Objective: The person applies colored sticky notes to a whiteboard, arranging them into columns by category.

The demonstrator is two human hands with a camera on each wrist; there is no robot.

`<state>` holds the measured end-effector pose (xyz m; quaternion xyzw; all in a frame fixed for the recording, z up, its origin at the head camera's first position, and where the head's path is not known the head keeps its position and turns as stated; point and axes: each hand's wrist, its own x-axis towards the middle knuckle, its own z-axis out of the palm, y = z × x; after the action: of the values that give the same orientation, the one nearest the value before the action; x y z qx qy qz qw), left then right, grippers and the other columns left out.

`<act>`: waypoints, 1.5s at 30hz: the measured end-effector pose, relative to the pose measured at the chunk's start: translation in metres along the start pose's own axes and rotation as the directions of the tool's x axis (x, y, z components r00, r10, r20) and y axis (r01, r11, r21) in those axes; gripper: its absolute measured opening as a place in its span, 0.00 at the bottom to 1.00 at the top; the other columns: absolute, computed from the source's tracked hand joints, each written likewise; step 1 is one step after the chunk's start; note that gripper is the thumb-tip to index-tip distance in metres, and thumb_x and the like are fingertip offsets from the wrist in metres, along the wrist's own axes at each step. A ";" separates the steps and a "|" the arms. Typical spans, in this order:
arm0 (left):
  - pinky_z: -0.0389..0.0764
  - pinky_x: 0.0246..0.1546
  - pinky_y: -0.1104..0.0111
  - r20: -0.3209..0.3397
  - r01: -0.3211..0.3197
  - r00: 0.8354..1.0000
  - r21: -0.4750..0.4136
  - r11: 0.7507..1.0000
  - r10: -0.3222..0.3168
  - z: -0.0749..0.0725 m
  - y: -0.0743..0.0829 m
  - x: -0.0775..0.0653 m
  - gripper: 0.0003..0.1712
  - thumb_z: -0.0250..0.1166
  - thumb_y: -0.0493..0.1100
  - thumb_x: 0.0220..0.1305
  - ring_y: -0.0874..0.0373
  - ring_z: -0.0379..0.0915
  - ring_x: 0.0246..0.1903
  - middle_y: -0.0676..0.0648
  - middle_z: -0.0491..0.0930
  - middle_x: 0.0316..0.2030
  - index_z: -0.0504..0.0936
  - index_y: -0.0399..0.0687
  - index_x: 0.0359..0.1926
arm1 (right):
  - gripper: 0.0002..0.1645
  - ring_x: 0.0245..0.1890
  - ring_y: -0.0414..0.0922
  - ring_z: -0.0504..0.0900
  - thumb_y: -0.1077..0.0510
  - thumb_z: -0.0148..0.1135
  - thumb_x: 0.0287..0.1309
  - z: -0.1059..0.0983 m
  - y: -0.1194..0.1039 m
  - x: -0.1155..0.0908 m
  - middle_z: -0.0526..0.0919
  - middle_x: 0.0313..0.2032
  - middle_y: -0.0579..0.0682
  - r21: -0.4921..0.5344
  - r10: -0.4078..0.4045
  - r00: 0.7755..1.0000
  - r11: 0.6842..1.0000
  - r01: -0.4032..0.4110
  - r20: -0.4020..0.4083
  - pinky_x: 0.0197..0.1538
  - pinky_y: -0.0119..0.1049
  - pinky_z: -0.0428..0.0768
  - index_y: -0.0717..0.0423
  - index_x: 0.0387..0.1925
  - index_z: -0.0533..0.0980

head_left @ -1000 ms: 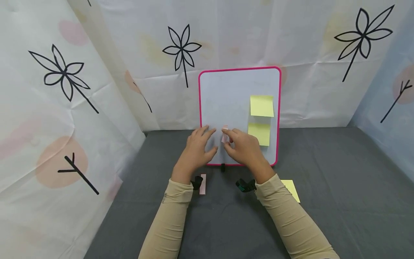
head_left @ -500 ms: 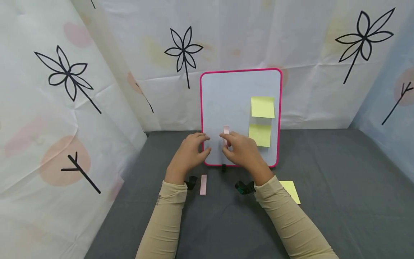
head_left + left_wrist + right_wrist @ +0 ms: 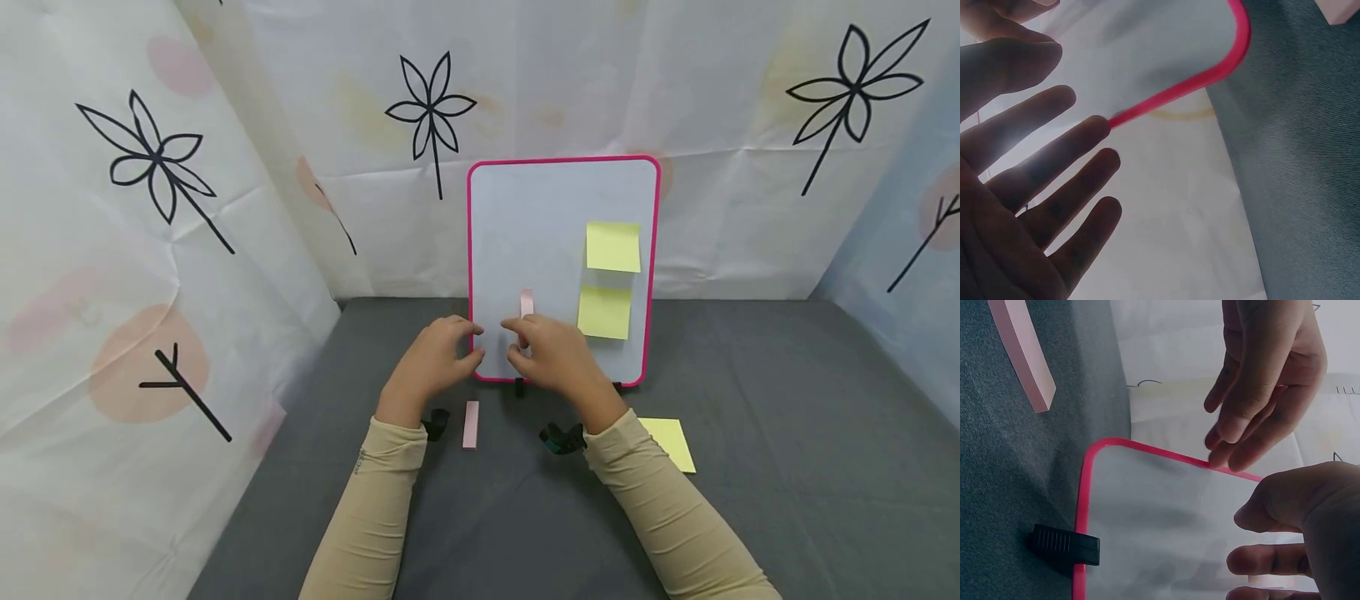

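A white board (image 3: 525, 217) with a pink frame stands upright at the back of the table. One narrow pink sticky note (image 3: 527, 301) is on its lower middle, its lower part hidden by my right hand (image 3: 557, 354). That hand is in front of the note, index finger reaching left and thumb apart; whether it touches the note I cannot tell. My left hand (image 3: 435, 357) is at the board's left edge, its fingers spread in the left wrist view and nothing in its grasp. Two yellow sticky notes (image 3: 613, 247) are on the board's right side, one above the other.
A narrow pink sticky-note pad (image 3: 470, 425) lies on the grey tabletop (image 3: 787, 417) between the forearms. Yellow sticky notes (image 3: 670, 443) lie partly under the right sleeve. Black clips (image 3: 1067, 545) support the board's lower edge. Patterned cloth (image 3: 562, 100) hangs behind.
The left hand has drawn back from the board to the left and down. My right hand has slid lower along the pink note, uncovering its upper part.
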<state>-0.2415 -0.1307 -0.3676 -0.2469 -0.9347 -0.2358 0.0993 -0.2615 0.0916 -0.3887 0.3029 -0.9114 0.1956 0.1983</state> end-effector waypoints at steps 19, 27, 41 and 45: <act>0.83 0.61 0.53 0.067 0.055 0.996 0.012 0.998 -0.056 0.000 -0.009 -0.007 0.23 0.71 0.42 0.70 0.47 0.83 0.56 0.40 0.86 0.56 0.85 0.38 0.61 | 0.17 0.25 0.41 0.75 0.56 0.66 0.63 0.006 -0.010 -0.001 0.83 0.29 0.46 0.000 -0.016 0.996 1.000 0.016 0.088 0.27 0.34 0.75 0.52 0.53 0.87; 0.80 0.66 0.51 0.100 0.098 0.990 0.036 0.995 -0.101 -0.001 -0.020 -0.017 0.21 0.71 0.41 0.70 0.45 0.81 0.60 0.40 0.85 0.58 0.85 0.40 0.61 | 0.17 0.27 0.41 0.77 0.56 0.67 0.64 0.008 -0.012 0.000 0.85 0.31 0.46 0.020 -0.036 0.994 0.999 0.035 0.099 0.28 0.35 0.76 0.53 0.53 0.87; 0.81 0.63 0.51 0.196 0.065 0.978 0.032 0.997 -0.070 0.000 -0.022 -0.030 0.22 0.73 0.41 0.69 0.45 0.82 0.58 0.40 0.86 0.57 0.85 0.38 0.60 | 0.16 0.30 0.41 0.79 0.51 0.68 0.67 0.009 -0.019 0.001 0.86 0.34 0.46 0.024 -0.003 0.974 1.000 -0.002 0.229 0.31 0.35 0.78 0.50 0.53 0.87; 0.82 0.62 0.49 0.214 0.025 0.976 0.021 0.999 -0.028 0.003 -0.026 -0.036 0.21 0.73 0.39 0.68 0.42 0.83 0.57 0.38 0.86 0.55 0.85 0.36 0.59 | 0.17 0.33 0.41 0.81 0.50 0.69 0.67 0.011 -0.020 0.000 0.86 0.36 0.46 0.019 -0.011 0.956 1.000 0.005 0.293 0.34 0.36 0.81 0.50 0.54 0.87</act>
<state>-0.2241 -0.1641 -0.3915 -0.2575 -0.9452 -0.2007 -0.0031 -0.2517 0.0710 -0.3930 0.3340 -0.9277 0.1561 0.0592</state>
